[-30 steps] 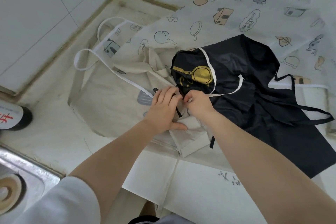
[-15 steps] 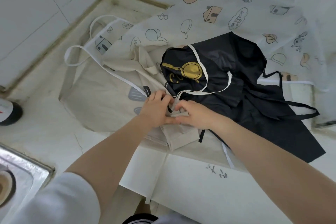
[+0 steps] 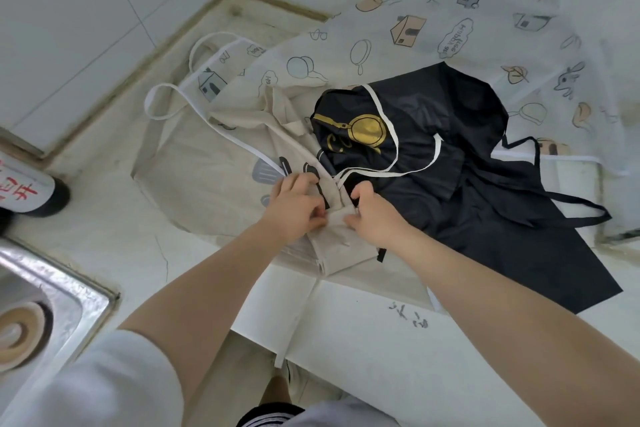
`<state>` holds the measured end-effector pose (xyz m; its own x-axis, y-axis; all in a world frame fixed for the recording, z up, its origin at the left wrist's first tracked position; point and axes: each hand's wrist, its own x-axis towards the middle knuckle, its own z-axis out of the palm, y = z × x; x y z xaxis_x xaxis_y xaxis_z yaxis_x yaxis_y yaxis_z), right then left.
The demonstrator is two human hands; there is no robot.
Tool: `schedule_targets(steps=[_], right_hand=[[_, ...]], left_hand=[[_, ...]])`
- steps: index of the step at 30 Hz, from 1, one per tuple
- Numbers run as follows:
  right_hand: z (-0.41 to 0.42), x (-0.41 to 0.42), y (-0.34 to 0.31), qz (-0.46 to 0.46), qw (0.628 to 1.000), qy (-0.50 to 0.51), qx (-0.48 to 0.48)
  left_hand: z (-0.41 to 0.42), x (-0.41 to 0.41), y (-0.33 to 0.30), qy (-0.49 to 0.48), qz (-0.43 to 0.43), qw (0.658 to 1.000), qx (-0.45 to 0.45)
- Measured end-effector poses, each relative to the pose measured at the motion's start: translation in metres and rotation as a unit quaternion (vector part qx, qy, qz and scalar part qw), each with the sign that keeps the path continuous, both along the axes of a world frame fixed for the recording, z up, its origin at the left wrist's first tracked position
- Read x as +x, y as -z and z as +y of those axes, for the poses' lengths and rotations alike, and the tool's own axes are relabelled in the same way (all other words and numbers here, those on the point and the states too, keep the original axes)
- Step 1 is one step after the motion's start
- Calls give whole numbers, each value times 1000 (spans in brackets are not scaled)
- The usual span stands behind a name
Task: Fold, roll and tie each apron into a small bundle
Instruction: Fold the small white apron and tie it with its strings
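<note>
A folded beige apron bundle (image 3: 341, 246) lies at the counter's front edge, with its beige strap running up between my hands. My left hand (image 3: 294, 208) pinches the strap at the bundle's top left. My right hand (image 3: 374, 215) pinches it at the top right, fingers curled. A black apron (image 3: 450, 156) with a gold print and white ties lies spread just to the right. A translucent apron (image 3: 433, 35) printed with cartoons drapes across the back.
A beige apron (image 3: 207, 184) lies flat on the white counter (image 3: 114, 239) to the left. A steel sink (image 3: 59, 291) with a drain sits at the lower left. A dark bottle (image 3: 31, 191) with a red-lettered label stands at the left edge. Tiled walls meet behind.
Both hands have shifted slightly apart on the bundle's top, drawing the strap between them. The camera view has drifted a little; the aprons have not moved.
</note>
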<state>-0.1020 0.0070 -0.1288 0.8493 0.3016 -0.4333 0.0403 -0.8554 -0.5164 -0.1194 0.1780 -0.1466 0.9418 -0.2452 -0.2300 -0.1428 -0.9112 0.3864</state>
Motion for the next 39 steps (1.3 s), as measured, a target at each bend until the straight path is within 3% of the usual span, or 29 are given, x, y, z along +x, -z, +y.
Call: schedule_targets(steps=[2, 8, 10, 14, 18, 21, 23, 27, 29, 31, 33, 35, 37, 39], right_hand=[[-5, 5, -4, 40, 998, 24, 41], [-16, 0, -11, 88, 989, -1, 115], [-14, 1, -12, 110, 981, 54, 148], [-5, 7, -11, 259, 889, 282, 249], [3, 18, -4, 298, 821, 386, 298], [11, 22, -15, 278, 900, 307, 135], [13, 23, -24, 280, 920, 260, 84], [11, 24, -27, 262, 937, 207, 104], [14, 25, -23, 220, 962, 144, 65], [22, 29, -17, 186, 979, 87, -9], [26, 33, -13, 137, 986, 48, -87], [24, 35, -12, 20, 990, 10, -137], [15, 36, -11, -75, 992, -8, -99], [6, 37, -12, -76, 993, -41, -77]], left_hand=[[-7, -3, -3, -3, -5, 1000, 21], [-14, -12, -16, -14, 79, 996, -34], [-14, -16, -24, -20, 122, 991, -52], [-17, -21, -44, 20, 180, 983, -40], [-15, -11, -52, 11, 167, 985, -37], [-3, 3, -53, -71, 238, 953, -176], [6, 14, -54, -128, 237, 937, -222], [19, 33, -39, -163, 171, 968, -86], [14, 34, -28, -168, 166, 970, -50], [6, 31, -21, -159, 104, 982, -2], [-2, 29, -20, -134, 6, 990, 51], [-7, 24, -17, -78, -70, 991, 88], [-13, 19, -12, -5, -150, 983, 110], [-16, 14, -5, 20, -152, 985, 83]])
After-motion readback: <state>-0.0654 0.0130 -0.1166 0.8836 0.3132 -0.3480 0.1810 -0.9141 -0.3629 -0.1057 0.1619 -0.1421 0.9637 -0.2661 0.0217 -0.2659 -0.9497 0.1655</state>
